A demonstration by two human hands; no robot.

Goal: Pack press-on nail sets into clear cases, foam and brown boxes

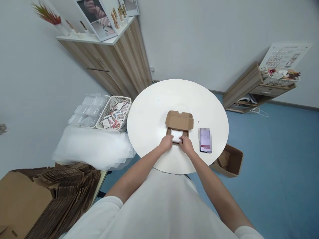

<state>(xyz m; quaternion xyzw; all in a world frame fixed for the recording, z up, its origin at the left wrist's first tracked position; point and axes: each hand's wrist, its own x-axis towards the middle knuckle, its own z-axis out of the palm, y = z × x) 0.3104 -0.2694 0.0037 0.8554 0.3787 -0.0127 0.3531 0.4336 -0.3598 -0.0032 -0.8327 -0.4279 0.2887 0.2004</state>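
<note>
A small brown cardboard box stands on the round white table, its lid flap folded back away from me. Inside its tray lies a white wrapped packet. My left hand is at the near left corner, fingers closed on the packet's left edge. At the opposite side my right hand has its fingertips bent over the packet's right edge. The packet's near side and part of the box's front wall are hidden by my hands.
Right of the box lies a phone. An open carton sits on the floor by the table. To the left are a basket of cards, clear plastic cases, white sheets and stacked flat cardboard.
</note>
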